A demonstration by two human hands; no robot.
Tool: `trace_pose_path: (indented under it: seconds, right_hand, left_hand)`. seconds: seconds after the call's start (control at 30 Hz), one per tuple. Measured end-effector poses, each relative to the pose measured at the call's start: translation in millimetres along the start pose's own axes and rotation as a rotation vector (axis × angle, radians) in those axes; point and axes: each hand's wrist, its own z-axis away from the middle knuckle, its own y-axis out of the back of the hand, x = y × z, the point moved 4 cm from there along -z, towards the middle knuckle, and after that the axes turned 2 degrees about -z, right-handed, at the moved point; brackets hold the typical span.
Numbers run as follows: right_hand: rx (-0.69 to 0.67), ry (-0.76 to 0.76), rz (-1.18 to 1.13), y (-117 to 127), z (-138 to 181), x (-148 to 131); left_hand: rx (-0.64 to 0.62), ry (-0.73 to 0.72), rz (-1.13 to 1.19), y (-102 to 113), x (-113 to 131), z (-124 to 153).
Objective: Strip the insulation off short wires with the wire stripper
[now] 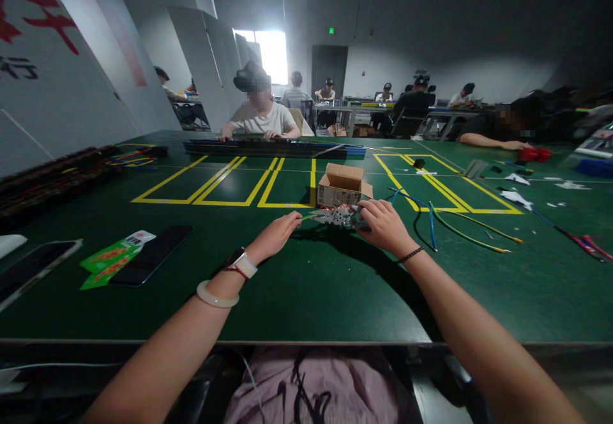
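Between my left thumb and fingers is a thin yellow-green wire (308, 217); my left hand (280, 234) is closed on it. The wire's far end reaches the jaws of metal wire-stripping pliers (335, 215). My right hand (383, 223) is wrapped round the handles of these pliers, which point to the left. Whether the jaws grip the wire I cannot make out. Just behind the pliers stands an open cardboard box (340, 185), with copper-coloured bits showing at its near edge. Right of my right hand lie several loose wires, among them a blue wire (432, 226) and a green wire (467, 235).
A dark phone (153, 258) and a green packet (115, 258) lie on the left, near a tablet-like device (36, 274). Yellow tape (225, 204) marks rectangles on the green table (287, 296). Wire bundles (71, 178) line the left edge. A person (263, 114) sits opposite.
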Motion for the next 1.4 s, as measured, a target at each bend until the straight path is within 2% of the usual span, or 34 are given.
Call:
trace_pose_path:
  seconds: [0.37,0.63,0.77,1.03,1.23,1.4]
  right_hand:
    - [-0.055,0.019,0.075,-4.5,-1.2,-0.2]
    - [-0.081,0.028,0.073,-6.3,-2.8,-3.4]
    - [-0.037,0.024,0.039,-7.9,-1.3,-3.7]
    - [0.131,0.019,-0.012,-9.9,3.1,-1.4]
    - [0.030,0.006,0.001,-11.6,2.0,-4.1]
    - [0.026,-0.010,0.016,-13.0,2.0,-4.2]
  left_hand:
    - [-0.070,-0.092,-0.135,3.1,-3.3,-2.0]
    - [-0.102,-0.098,-0.109,4.2,-4.3,-2.6]
    - [-0.137,-0.083,-0.154,3.4,-3.7,-2.6]
    - [-0.166,-0.049,-0.235,1.9,-2.5,-1.1]
    - [-0.198,-0.041,-0.235,-0.3,0.9,1.5]
    - [-0.162,-0.032,-0.240,-3.0,-2.0,0.9]
